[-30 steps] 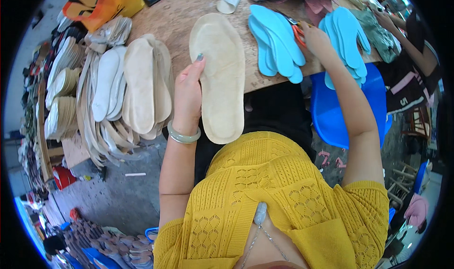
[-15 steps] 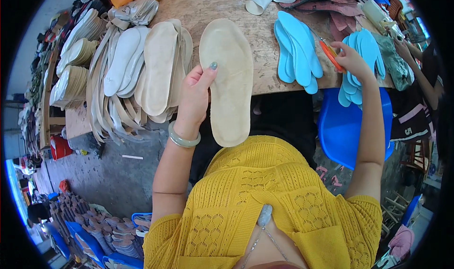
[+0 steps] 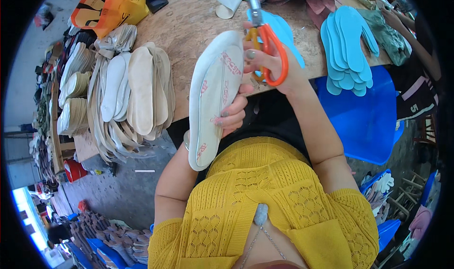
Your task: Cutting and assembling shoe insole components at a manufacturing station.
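Note:
My left hand [image 3: 231,117] is closed on an insole [image 3: 210,103], held upright in front of my body. Its pale underside, with red print and thin lines, faces me; the fingers wrap round the right edge. A pair of scissors [image 3: 275,56] with orange handles is in my right hand [image 3: 289,76], blades pointing up and away. Fingers of that hand reach the upper right edge of the insole; whether they press on it I cannot tell. Light-blue insoles [image 3: 288,32] lie on the table behind the scissors, partly hidden.
Left on the wooden table [image 3: 177,28] lie stacks of beige insoles [image 3: 143,94] and white insoles [image 3: 115,87]. A fanned pile of blue insoles [image 3: 345,47] is at the right, above a blue chair [image 3: 362,122]. An orange bag [image 3: 113,9] and phone [image 3: 156,2] sit farther back. Another person's arm [image 3: 423,47] shows at right.
The insole has been turned from its beige face to its printed underside. My right hand has brought the scissors left, from the blue insoles to beside it. The view has shifted.

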The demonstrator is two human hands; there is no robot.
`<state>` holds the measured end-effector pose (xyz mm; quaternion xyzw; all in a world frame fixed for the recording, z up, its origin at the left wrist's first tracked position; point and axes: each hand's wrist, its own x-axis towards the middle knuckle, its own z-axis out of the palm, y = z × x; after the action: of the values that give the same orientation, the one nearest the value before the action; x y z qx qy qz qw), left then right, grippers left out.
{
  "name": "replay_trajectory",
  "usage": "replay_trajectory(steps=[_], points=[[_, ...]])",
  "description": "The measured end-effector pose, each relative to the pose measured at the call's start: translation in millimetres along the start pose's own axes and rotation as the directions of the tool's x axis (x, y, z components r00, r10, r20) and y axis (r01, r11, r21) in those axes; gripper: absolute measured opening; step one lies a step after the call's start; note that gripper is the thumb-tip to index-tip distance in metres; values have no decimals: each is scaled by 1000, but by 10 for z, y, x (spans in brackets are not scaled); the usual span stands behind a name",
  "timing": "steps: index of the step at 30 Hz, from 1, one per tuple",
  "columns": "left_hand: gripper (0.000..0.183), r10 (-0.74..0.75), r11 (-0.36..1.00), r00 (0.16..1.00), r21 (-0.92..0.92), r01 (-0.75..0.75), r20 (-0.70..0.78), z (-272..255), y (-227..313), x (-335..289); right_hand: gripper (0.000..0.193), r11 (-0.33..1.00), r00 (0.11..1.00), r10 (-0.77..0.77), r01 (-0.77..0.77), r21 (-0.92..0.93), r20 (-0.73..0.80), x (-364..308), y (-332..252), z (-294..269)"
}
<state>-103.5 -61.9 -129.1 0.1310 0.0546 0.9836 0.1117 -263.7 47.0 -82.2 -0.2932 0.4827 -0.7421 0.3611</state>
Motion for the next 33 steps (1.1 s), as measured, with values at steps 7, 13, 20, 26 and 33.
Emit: replay_trajectory(steps=[7, 13, 20, 26, 33], points=[[68, 342, 854, 774, 520, -19, -533, 486, -48, -12, 75, 989, 997, -79, 79, -121, 9, 160, 305, 150], [42, 486, 612, 731, 784, 106, -479, 434, 386, -252, 72, 986, 986, -133, 141, -86, 96, 36, 247, 142], [35, 506, 634, 694, 767, 103, -512, 434, 388, -282, 81, 999, 989, 29, -23, -42, 143, -515, 185, -332], [35, 749, 359, 557, 926, 114, -359, 304, 321, -294, 71, 891, 912, 381, -319, -323, 153, -1076, 206, -294], [31, 821, 142, 538, 981, 129, -189, 371, 272, -201, 72, 818, 983, 154, -71, -570, 98, -988, 408, 49]])
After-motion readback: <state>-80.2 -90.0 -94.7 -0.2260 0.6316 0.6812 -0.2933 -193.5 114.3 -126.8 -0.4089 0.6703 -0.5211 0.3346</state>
